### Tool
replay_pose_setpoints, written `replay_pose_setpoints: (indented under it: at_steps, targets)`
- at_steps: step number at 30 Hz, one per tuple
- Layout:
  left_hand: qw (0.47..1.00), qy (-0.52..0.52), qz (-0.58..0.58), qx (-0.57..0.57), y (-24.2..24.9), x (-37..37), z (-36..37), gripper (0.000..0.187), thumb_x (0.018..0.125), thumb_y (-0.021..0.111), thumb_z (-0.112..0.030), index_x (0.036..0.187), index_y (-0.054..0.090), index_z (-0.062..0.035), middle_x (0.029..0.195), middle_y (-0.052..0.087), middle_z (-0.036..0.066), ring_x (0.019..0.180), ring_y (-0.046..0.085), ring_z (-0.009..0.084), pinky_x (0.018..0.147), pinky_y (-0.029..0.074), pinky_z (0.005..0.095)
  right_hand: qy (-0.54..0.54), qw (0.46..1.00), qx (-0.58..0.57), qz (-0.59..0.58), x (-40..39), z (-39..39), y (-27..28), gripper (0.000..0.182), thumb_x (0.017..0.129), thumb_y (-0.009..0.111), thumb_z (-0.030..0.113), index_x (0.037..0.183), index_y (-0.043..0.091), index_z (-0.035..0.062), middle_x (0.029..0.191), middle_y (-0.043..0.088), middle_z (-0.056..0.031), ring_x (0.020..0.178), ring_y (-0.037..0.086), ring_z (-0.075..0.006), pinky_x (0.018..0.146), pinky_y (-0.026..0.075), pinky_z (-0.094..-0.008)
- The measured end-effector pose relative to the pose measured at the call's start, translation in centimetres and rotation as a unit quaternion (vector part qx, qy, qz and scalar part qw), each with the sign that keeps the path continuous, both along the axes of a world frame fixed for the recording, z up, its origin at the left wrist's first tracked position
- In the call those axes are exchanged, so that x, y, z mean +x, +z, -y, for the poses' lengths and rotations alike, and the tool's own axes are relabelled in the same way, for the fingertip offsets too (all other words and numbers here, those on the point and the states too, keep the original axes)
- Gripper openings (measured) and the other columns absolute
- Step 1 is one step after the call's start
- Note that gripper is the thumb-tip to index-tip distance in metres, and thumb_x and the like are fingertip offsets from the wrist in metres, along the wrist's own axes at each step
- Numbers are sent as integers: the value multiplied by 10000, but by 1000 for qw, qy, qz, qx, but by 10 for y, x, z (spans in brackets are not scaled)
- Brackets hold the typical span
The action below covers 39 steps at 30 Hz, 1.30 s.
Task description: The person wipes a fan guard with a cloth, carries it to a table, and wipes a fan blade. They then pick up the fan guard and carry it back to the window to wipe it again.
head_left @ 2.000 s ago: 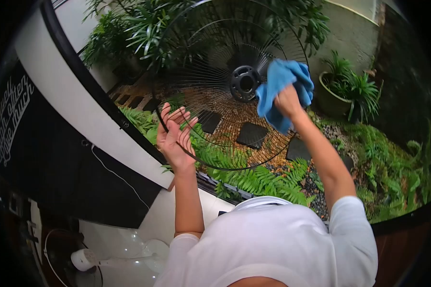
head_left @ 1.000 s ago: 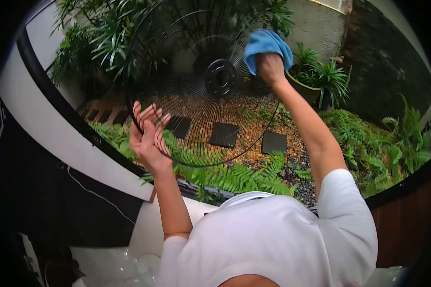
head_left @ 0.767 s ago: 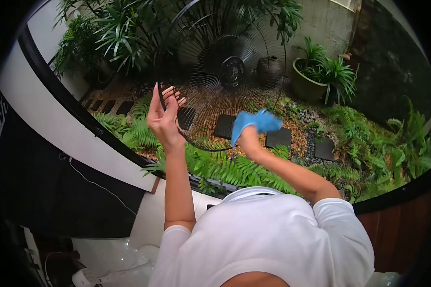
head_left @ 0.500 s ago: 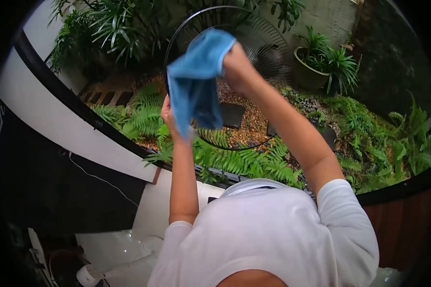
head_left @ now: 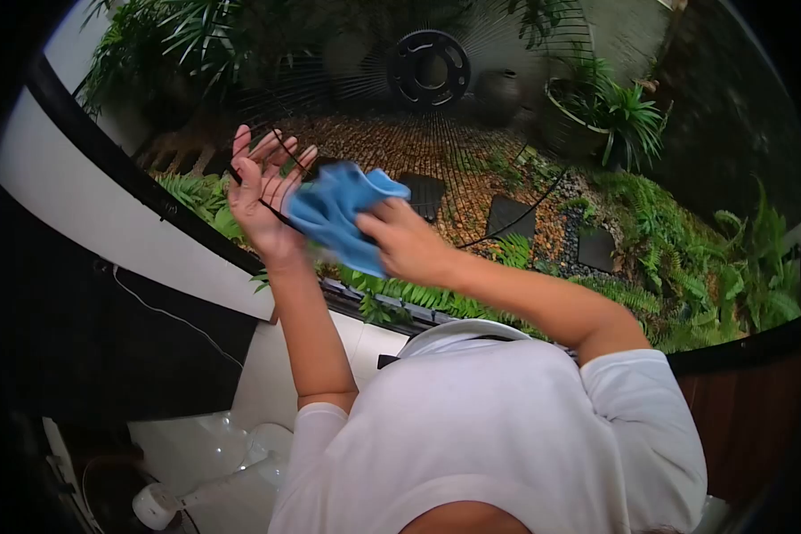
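Note:
A round black wire fan grille (head_left: 429,69) faces me, its thin spokes spreading from a dark central ring. My left hand (head_left: 267,182) is at the grille's lower left edge, palm up with fingers spread, and the rim runs across the palm and thumb. The blue cloth (head_left: 343,214) is bunched and blurred against the rim just right of that hand. My right hand (head_left: 405,238) grips the cloth with fingers closed round it.
Behind the grille lies a garden with ferns (head_left: 659,240), dark stepping stones (head_left: 511,216) and a potted plant (head_left: 571,125). A black curved frame (head_left: 142,191) borders it. A white cable (head_left: 173,313) hangs at the left.
The grille has turned to face me, showing its central ring. My left hand has moved left and its fingers have spread. My right hand has moved down with the cloth.

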State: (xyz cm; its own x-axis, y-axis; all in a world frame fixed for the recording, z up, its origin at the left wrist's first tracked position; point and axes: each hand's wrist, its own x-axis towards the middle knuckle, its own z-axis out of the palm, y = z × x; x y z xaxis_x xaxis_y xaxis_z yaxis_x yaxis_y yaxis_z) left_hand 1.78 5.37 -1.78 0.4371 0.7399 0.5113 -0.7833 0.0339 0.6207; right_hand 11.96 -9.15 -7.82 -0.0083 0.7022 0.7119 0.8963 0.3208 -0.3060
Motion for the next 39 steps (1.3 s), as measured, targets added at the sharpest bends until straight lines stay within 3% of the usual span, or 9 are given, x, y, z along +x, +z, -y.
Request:
replay_pose_setpoints:
  at_steps: [6, 10, 12, 15, 17, 20, 26, 33, 39]
  targets:
    - [998, 36, 16, 56, 32, -28, 19, 517, 909, 563, -281, 1312, 415, 7, 1101, 573, 162, 973, 573, 273, 847, 514, 490, -18, 904, -280, 323, 136, 87, 40, 160, 733, 577, 167, 874, 603, 96, 848, 554, -74, 880, 550, -257, 763, 439, -404]
    - [998, 12, 25, 60, 26, -32, 2, 471, 875, 578, -157, 1304, 444, -15, 1105, 591, 140, 996, 582, 280, 848, 507, 494, -261, 840, -86, 467, 216, 108, 137, 196, 724, 548, 101, 918, 553, 77, 899, 540, -87, 921, 539, -265, 736, 425, -358]
    - [1000, 15, 9, 8, 32, -30, 4, 542, 753, 524, 11, 1290, 466, -21, 1072, 601, 137, 965, 600, 276, 812, 529, 487, -352, 863, 77, 355, 221, 92, 178, 231, 746, 514, 6, 966, 501, 75, 898, 530, -113, 860, 540, -305, 729, 439, -379]
    - [1000, -2, -11, -8, 30, -14, 6, 659, 655, 483, 71, 1307, 440, -14, 1065, 598, 148, 952, 608, 283, 810, 543, 489, -239, 920, 292, 101, 158, 54, 228, 224, 765, 520, -39, 960, 465, 58, 888, 519, -142, 774, 521, -333, 718, 454, -396]
    - [1000, -17, -10, -18, 44, -4, 19, 693, 632, 472, 97, 1316, 426, 1, 1062, 591, 155, 950, 605, 276, 792, 553, 463, -136, 931, 313, 131, 115, 27, 232, 226, 751, 587, -11, 936, 491, 76, 890, 526, -134, 777, 515, -317, 728, 445, -402]
    - [998, -13, -42, -33, 57, 1, 35, 691, 598, 449, 115, 1286, 423, 48, 1077, 562, 177, 966, 593, 284, 779, 559, 410, -66, 874, 209, 435, 49, -16, 215, 113, 704, 559, 245, 756, 563, 145, 871, 522, -36, 922, 502, -233, 801, 400, -390]
    - [992, -2, -27, 122, 74, -6, 34, 663, 602, 421, 51, 1263, 464, 36, 1137, 559, 183, 924, 604, 300, 754, 553, 440, 40, 814, 264, 516, 54, -44, 253, 71, 728, 523, 257, 767, 537, 200, 794, 441, 10, 787, 476, -157, 666, 369, -320]
    - [985, 92, -9, 147, 103, -44, 43, 803, 551, 416, 102, 1350, 373, 43, 1173, 536, 227, 927, 610, 291, 767, 572, 425, -359, 770, 320, 419, 169, -6, 285, 79, 738, 540, 132, 762, 587, 74, 929, 511, -74, 930, 501, -236, 758, 415, -373]
    - [975, 153, 48, 154, 111, -54, 54, 819, 519, 461, 99, 1333, 432, 13, 1191, 544, 223, 968, 601, 273, 831, 540, 392, -551, 801, 71, 224, 189, 46, 120, 290, 758, 601, 202, 972, 622, 8, 974, 560, -161, 940, 523, -305, 720, 416, -388]
